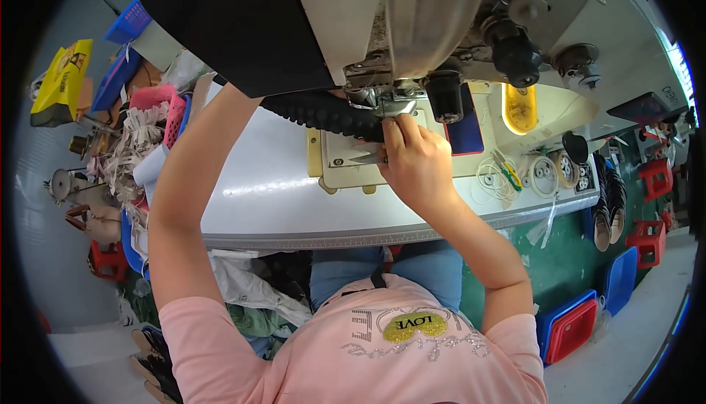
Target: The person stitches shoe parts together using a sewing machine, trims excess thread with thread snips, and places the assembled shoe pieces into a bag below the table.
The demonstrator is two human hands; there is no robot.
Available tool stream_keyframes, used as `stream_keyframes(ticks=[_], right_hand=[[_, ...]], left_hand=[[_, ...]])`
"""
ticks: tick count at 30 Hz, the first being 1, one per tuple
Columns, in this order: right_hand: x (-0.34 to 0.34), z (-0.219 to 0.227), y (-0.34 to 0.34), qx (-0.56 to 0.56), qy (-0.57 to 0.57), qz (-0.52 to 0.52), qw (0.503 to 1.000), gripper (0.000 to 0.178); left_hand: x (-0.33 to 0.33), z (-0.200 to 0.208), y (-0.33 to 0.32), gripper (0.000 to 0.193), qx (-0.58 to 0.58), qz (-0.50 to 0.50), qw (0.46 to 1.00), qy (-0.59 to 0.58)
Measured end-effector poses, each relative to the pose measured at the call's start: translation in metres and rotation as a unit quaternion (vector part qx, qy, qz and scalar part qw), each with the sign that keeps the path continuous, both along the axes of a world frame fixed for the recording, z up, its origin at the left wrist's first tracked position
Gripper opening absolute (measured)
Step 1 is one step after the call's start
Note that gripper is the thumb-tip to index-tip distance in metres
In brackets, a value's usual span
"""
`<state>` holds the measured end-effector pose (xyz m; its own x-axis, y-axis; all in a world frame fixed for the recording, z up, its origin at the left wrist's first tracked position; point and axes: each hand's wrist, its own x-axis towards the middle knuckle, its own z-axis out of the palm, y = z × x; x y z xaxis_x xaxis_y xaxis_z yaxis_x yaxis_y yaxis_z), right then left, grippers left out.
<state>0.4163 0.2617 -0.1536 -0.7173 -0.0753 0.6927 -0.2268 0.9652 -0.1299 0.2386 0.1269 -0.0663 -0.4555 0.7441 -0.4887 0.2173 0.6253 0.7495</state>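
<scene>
A black, puckered strip of material (323,113) with a bumpy edge lies under the head of a sewing machine (401,22), its right end close to the presser foot (401,106). My right hand (418,161) is closed beside the foot, its fingertips at that end of the strip. Pointed metal blades, apparently of small thread snips (365,159), stick out to the left from under the same hand. My left forearm (209,154) reaches up behind the dark machine cover, which hides the left hand and its fingers.
Yellow-and-green-handled snips (507,172), white cord and round spools (544,176) lie right of the machine bed. A yellow tray (519,108) sits in the machine's base. Left stands a pink basket (165,106) near bundled pale strips (132,147). Red stools (654,180) are at right.
</scene>
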Motion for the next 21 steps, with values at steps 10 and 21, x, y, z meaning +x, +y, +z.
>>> stream_keyframes(ticks=[10,21], right_hand=[[0.004,-0.015,0.013,-0.155,-0.036,0.004,0.987,0.032],[0.032,-0.111,0.025,-0.213,-0.230,0.040,0.949,0.017]], left_hand=[[-0.011,-0.010,0.002,0.066,0.017,0.017,0.996,0.081],[0.044,-0.035,-0.044,0.050,0.119,0.188,0.975,0.004]])
